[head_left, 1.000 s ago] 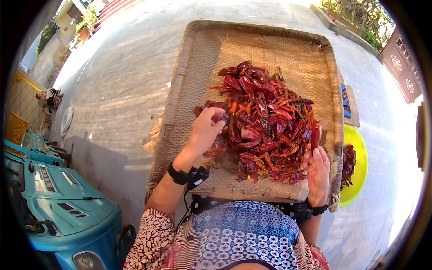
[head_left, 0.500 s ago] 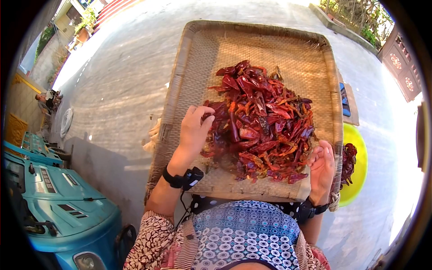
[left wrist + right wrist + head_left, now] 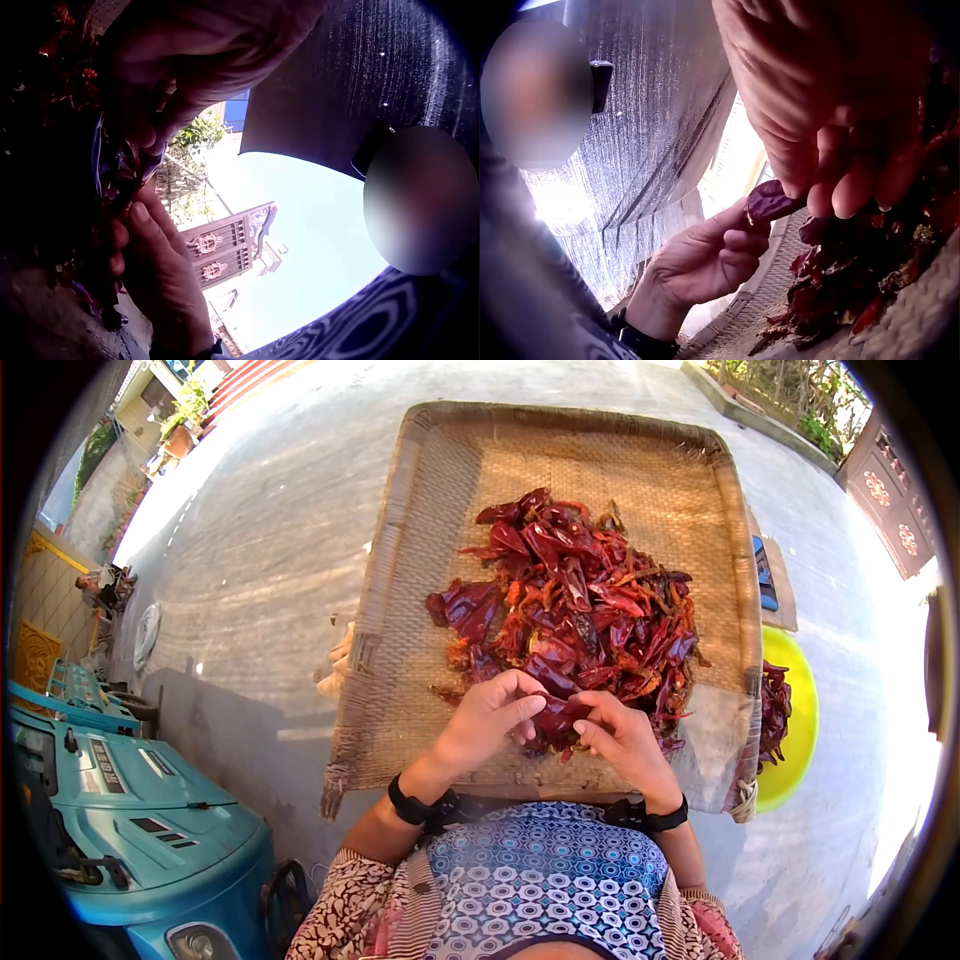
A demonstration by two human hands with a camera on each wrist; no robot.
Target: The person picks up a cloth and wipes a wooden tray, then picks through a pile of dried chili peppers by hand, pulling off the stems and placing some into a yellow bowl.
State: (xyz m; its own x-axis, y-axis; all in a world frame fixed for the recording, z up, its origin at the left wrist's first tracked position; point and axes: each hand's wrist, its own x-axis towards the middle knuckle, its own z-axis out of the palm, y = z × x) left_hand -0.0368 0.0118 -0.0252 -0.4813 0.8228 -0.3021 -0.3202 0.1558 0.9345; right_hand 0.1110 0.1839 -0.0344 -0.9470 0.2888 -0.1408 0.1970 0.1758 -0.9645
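A dried red chili pepper (image 3: 558,712) is stretched between the two hands, low over the near side of a heap of dried chilies (image 3: 590,600). The left hand (image 3: 490,718) pinches one end between thumb and fingers. At the other end the right hand (image 3: 630,745) pinches it. Seen from the right wrist, the chili (image 3: 771,202) looks dark and wrinkled, with the left hand (image 3: 705,262) below it and the right hand (image 3: 817,105) above. The left wrist view is dark, and the held chili is partly hidden there by the fingers.
The heap lies in a large woven tray (image 3: 430,510) with a raised rim. A yellow-green basin (image 3: 800,710) holding more chilies stands beyond its right edge, near a phone (image 3: 765,575). A teal vehicle (image 3: 150,820) is at the left, and a person (image 3: 100,588) sits far off.
The left hand has moved from the heap's left side toward the body. The right hand, which released a chili at the right edge, has come left; both now hold one chili.
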